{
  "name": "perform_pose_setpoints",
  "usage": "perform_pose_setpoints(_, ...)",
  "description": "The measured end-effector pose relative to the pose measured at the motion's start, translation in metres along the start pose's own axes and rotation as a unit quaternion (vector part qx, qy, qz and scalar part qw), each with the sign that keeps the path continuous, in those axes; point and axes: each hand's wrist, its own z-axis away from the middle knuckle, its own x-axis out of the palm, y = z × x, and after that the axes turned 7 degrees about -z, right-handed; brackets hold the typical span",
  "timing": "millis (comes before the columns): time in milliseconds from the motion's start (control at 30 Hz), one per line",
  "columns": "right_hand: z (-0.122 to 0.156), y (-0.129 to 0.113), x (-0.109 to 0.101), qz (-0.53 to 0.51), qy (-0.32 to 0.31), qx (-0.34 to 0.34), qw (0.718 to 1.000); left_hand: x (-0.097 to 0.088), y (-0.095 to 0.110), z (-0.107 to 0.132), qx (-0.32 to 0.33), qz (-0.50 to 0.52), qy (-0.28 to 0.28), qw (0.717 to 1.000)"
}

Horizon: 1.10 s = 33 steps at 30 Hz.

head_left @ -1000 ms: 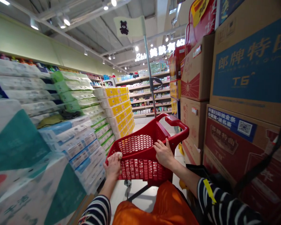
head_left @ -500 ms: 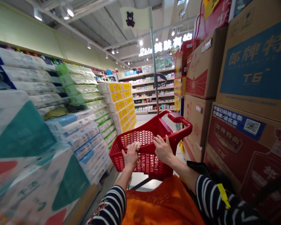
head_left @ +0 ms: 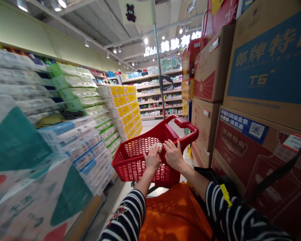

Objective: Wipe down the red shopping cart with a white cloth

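A red plastic shopping basket cart point(head_left: 134, 159) with a mesh wall and a thick red handle point(head_left: 188, 125) stands in front of me in a shop aisle. My left hand point(head_left: 152, 159) presses a small pale cloth point(head_left: 157, 146) against the basket's near rim, fingers curled around it. Right beside it, almost touching, my right hand point(head_left: 173, 155) grips the same rim. Both arms wear dark sleeves with white stripes. An orange bag or garment point(head_left: 175, 214) lies below my arms.
Stacked packs of tissue paper point(head_left: 65, 134) line the left side, close to the cart. Large cardboard cartons point(head_left: 256, 83) are piled high on the right. A metal pole point(head_left: 159, 67) with a bear flag rises behind the cart. Shelves of goods stand at the aisle's far end.
My left hand has slid with the cloth along the basket's near rim from its left corner rightward, up to my right hand. The right hand has stayed on the rim.
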Motion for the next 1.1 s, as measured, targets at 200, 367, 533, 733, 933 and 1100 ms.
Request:
perform_pose_setpoints(200,0.002,0.005,-0.009,-0.016,-0.008,0.030,0.999,-0.007,-0.045,0.011,-0.076,0.017,0.015,0.997)
perform_pose_setpoints(367,0.001,-0.004,-0.002,-0.013,-0.030,0.008,0.999,-0.003,-0.044,0.012,-0.104,0.028,0.019,0.994)
perform_pose_setpoints(533,-0.006,-0.021,0.011,-0.011,-0.075,-0.038,0.996,0.005,-0.007,0.002,0.024,0.105,0.002,0.994)
perform_pose_setpoints(733,-0.022,-0.028,0.032,0.041,-0.139,-0.078,0.986,0.005,-0.047,0.015,-0.038,0.097,-0.015,0.994)
perform_pose_setpoints(933,-0.026,0.008,0.014,0.100,-0.138,-0.089,0.981,0.006,-0.066,0.021,-0.037,-0.046,-0.081,0.995)
perform_pose_setpoints(1100,-0.018,0.056,-0.042,0.126,-0.057,-0.071,0.988,0.006,-0.059,0.019,-0.074,-0.073,-0.089,0.991)
